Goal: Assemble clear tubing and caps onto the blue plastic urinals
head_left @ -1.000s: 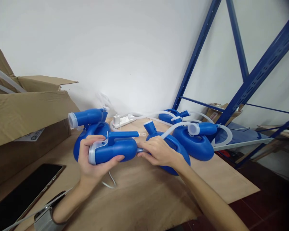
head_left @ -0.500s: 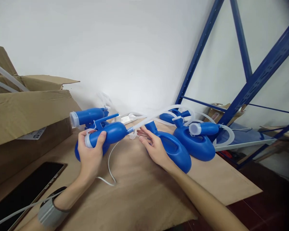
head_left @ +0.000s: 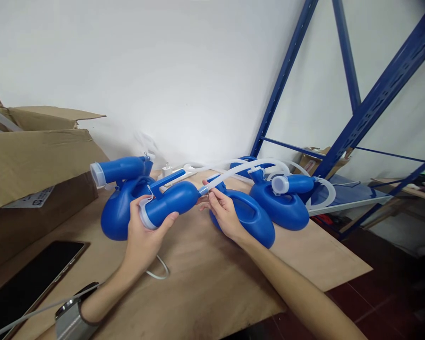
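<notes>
My left hand [head_left: 143, 238] is wrapped round a blue plastic urinal cup [head_left: 179, 200] with a translucent cap [head_left: 147, 218] on its near end and a blue strip-like handle [head_left: 170, 182] along its top. A translucent hose [head_left: 230, 171] is fitted on the cup's narrow tip. There, my right hand [head_left: 225, 215] pinches a small wire hose clamp [head_left: 208, 191] between thumb and fingers. Behind my right hand lies a blue urinal bottle [head_left: 258, 226] with a grip hole. Another blue bottle [head_left: 115, 217] stands left of the held cup, with a capped cup [head_left: 122, 170] on it.
At the left are an open cardboard box [head_left: 35, 156] and a black phone [head_left: 31, 283]. A further blue bottle [head_left: 279, 210] with a capped cup [head_left: 297, 184] stands at the right. Blue metal shelving [head_left: 375, 94] rises beyond the brown-covered table [head_left: 326, 264]. A white power strip [head_left: 175, 174] lies behind.
My left hand has moved the cup rightward and a little nearer. My right hand's fingers, loosely spread before, have closed at the hose joint. The view has shifted slightly.
</notes>
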Available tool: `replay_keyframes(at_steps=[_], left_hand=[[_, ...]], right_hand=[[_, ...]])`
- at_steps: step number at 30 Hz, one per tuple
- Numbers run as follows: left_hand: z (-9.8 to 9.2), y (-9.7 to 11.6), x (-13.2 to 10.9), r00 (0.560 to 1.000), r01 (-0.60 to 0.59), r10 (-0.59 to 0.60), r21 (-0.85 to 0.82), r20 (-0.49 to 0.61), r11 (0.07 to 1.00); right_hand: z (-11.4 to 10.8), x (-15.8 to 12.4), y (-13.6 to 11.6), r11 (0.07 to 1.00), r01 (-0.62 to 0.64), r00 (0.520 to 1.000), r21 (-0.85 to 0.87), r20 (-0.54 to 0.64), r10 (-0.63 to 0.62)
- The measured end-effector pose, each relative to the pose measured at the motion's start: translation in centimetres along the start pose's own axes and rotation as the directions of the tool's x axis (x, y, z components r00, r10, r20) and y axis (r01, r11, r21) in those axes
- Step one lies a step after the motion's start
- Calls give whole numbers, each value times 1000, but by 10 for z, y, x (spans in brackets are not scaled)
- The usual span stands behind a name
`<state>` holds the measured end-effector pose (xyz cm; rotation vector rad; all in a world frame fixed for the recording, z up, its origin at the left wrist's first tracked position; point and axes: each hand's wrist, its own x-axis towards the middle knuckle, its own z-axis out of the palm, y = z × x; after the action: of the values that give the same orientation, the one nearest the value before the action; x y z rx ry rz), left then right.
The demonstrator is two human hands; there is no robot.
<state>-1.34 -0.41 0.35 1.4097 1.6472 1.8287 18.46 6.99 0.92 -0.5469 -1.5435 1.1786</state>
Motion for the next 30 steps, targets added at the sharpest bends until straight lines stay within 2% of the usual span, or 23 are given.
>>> replay_keyframes(at_steps=[4,10,18,25,30], left_hand=[[0,0,1,1000,-23,24,14,-11,1000],[0,-3,1,999,-32,32,8,15,999],[0,-4,0,999,-26,25,34,30,999],[-1,-12,1,990,-140,139,91,15,986],[0,-12,0,986,-169,169,99,1,981]], right_hand=[[0,-1,0,998,28,1000,-57,15,-27],[7,-5,-1,995,29,998,-100,-46,-34],[3,-4,-4,998,46,999,-33,1,-46],[2,-6,-9,997,-12,998,-72,62,17],[8,-6,-11,1000,8,999,-21,31,-7]])
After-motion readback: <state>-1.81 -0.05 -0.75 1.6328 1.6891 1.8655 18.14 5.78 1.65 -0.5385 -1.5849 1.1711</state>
